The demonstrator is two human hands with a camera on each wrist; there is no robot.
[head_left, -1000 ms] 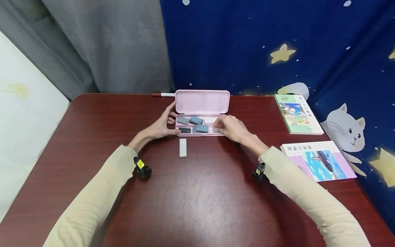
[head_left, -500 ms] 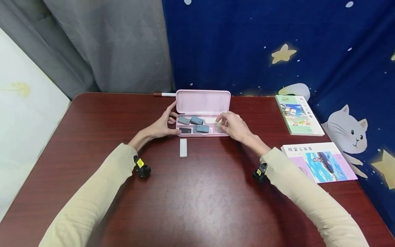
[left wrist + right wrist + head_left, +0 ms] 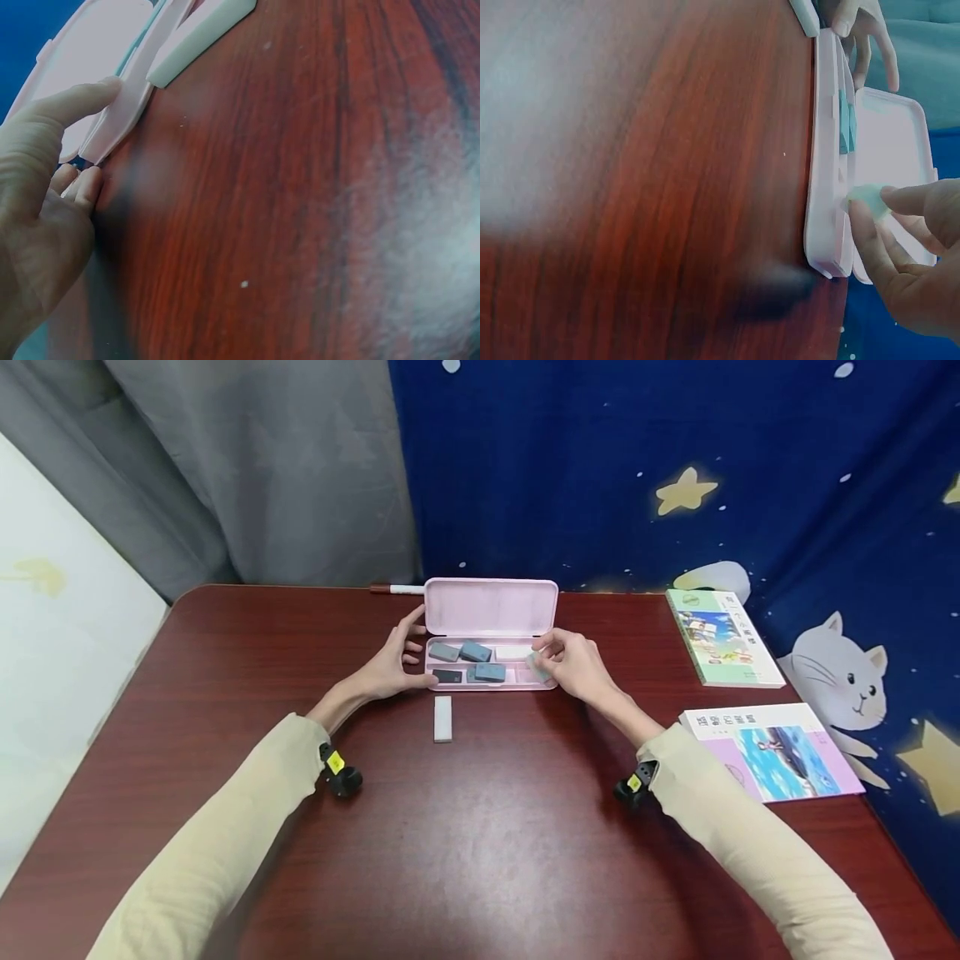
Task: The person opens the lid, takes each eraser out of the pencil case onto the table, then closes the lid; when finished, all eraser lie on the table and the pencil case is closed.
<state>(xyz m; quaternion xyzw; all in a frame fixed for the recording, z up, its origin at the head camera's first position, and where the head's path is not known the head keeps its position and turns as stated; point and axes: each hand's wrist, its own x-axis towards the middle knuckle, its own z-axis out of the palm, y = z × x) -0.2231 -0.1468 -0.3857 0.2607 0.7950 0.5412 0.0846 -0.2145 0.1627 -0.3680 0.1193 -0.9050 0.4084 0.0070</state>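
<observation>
A pink pencil case lies with its lid raised at the table's far side. Its compartments hold several grey-blue blocks and a dark one. My left hand rests at the case's left end, thumb touching the front corner, other fingers extended near the lid. Over the right compartments, my right hand pinches a small pale green block between thumb and fingertips; fingers partly cover it. A white rectangular block lies in front of the case.
A marker lies behind the case at the left. To the right are a green-covered book and a purple-and-blue book. A blue curtain hangs beyond the table's far edge.
My right hand has drawn back slightly to the right and raised the pale green block from the front right compartment. My left hand stays at the case's left end.
</observation>
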